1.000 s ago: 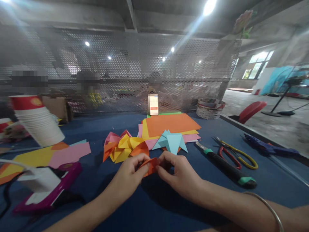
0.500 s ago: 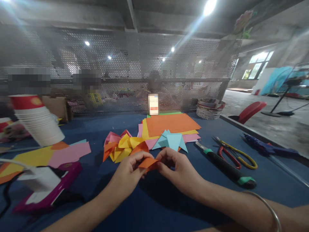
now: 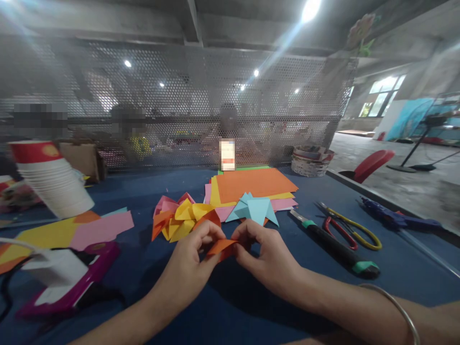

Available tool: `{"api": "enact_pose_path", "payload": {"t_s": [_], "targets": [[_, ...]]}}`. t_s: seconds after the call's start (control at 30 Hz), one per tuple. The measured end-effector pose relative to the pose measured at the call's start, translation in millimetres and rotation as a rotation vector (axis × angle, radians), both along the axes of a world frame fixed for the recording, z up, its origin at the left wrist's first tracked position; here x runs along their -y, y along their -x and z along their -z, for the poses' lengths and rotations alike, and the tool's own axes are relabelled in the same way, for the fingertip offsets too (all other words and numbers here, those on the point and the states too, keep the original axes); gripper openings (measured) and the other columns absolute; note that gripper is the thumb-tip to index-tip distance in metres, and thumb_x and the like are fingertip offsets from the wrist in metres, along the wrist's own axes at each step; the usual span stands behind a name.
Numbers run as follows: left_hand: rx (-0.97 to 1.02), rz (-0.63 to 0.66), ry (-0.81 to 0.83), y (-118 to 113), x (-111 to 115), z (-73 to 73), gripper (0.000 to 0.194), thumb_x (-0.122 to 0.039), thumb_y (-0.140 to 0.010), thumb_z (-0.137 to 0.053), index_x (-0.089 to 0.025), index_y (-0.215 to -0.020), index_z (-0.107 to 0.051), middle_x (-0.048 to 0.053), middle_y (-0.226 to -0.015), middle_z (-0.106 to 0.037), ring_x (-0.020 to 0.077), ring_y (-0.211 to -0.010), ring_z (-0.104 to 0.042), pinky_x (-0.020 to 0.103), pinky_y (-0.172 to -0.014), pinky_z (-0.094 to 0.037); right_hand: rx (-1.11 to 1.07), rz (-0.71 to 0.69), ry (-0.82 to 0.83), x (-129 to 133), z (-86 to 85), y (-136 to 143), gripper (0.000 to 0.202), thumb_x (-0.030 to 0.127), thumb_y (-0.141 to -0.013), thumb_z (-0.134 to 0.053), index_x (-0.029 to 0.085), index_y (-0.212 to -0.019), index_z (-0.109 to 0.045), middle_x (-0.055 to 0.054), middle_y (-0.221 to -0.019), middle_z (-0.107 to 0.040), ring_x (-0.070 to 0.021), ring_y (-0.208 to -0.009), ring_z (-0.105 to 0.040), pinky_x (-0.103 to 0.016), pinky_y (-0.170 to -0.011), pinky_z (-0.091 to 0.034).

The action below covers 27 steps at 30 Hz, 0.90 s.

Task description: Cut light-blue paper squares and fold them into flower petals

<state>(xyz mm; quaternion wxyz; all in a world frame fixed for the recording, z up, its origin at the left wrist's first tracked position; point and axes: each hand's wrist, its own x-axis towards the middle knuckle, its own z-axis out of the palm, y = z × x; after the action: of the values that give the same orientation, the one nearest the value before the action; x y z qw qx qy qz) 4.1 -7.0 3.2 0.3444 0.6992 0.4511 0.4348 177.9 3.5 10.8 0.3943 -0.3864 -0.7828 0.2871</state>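
Observation:
A small folded piece of orange paper (image 3: 222,248) is pinched between both hands above the blue table. My left hand (image 3: 197,251) grips its left side, and my right hand (image 3: 264,249) grips its right end with thumb and fingers. Just behind my left hand lie yellow folded paper pieces (image 3: 185,220) with orange and pink ones around them. A light blue folded paper piece (image 3: 255,211) sits behind my right hand, against a stack of coloured sheets topped by orange paper (image 3: 257,186).
Right of my hands lie a black-green cutter (image 3: 338,247), pliers (image 3: 352,230) and a blue glue gun (image 3: 395,218). At left are a purple power strip (image 3: 97,268), loose paper (image 3: 104,230) and stacked cups (image 3: 57,184). A woven basket (image 3: 312,161) stands behind.
The orange paper has tilted slightly between my fingers, and its left part now shows differently. Both hands keep their hold on it. The whole view has shifted slightly.

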Motion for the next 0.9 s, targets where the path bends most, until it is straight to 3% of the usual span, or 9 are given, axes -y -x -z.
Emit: {"api": "enact_pose_path", "payload": {"t_s": [0.17, 0.4, 0.6, 0.67, 0.73, 0.9], "targets": [[0.074, 0.010, 0.032, 2, -3, -0.2, 0.004, -0.018, -0.075, -0.053, -0.020, -0.078, -0.052, -0.004, -0.072, -0.056, 0.0129, -0.068, -0.054, 0.022, -0.060, -0.042, 0.008, 0.017, 0.047, 1, 0.0, 2, 0.018, 0.007, -0.072, -0.051, 0.019, -0.084, -0.057, 0.003, -0.072, -0.060, -0.0096, -0.064, -0.055, -0.020, -0.058, -0.040], [0.179, 0.034, 0.170, 0, -4, -5.6, 0.010, -0.024, -0.073, -0.057, -0.019, -0.078, -0.050, -0.004, -0.070, -0.053, 0.0114, -0.063, -0.050, 0.021, -0.058, -0.039, -0.029, 0.002, 0.028, 2, -0.8, 2, 0.015, 0.009, -0.076, -0.049, 0.019, -0.083, -0.057, 0.003, -0.072, -0.059, -0.0106, -0.065, -0.053, -0.022, -0.061, -0.041], [0.187, 0.032, 0.096, 2, -6, -4.9, 0.008, -0.019, -0.073, -0.055, -0.019, -0.078, -0.049, -0.003, -0.073, -0.056, 0.0127, -0.069, -0.054, 0.022, -0.062, -0.042, -0.107, -0.032, 0.169, 2, -5.4, -1, 0.017, 0.017, -0.082, -0.049, 0.019, -0.098, -0.052, 0.003, -0.076, -0.058, -0.0116, -0.069, -0.054, -0.023, -0.063, -0.041], [0.164, 0.039, 0.056, 3, -6, -3.4, 0.008, -0.017, -0.074, -0.056, -0.020, -0.078, -0.049, -0.004, -0.073, -0.055, 0.0132, -0.071, -0.056, 0.023, -0.065, -0.044, -0.138, -0.056, 0.217, -1, -6.0, -2, 0.013, 0.024, -0.089, -0.043, 0.019, -0.089, -0.056, 0.001, -0.077, -0.057, -0.0124, -0.073, -0.053, -0.023, -0.065, -0.040], [0.093, 0.039, -0.012, 4, -5, -2.3, 0.009, -0.016, -0.075, -0.057, -0.020, -0.078, -0.049, -0.004, -0.074, -0.055, 0.0135, -0.071, -0.056, 0.023, -0.066, -0.044, -0.133, -0.066, 0.253, -4, -4.3, -2, 0.028, 0.032, -0.093, -0.039, 0.017, -0.075, -0.056, 0.001, -0.073, -0.054, -0.0120, -0.071, -0.050, -0.023, -0.063, -0.038], [-0.085, 0.035, -0.218, 8, 0, -1.6, 0.012, -0.010, -0.081, -0.052, -0.022, -0.079, -0.049, -0.002, -0.079, -0.060, 0.0142, -0.074, -0.058, 0.024, -0.068, -0.044, -0.049, -0.114, 0.377, -9, 2.7, -2, 0.043, 0.052, -0.089, -0.046, 0.016, -0.070, -0.058, 0.002, -0.062, -0.050, -0.0099, -0.058, -0.043, -0.022, -0.053, -0.034]]}}
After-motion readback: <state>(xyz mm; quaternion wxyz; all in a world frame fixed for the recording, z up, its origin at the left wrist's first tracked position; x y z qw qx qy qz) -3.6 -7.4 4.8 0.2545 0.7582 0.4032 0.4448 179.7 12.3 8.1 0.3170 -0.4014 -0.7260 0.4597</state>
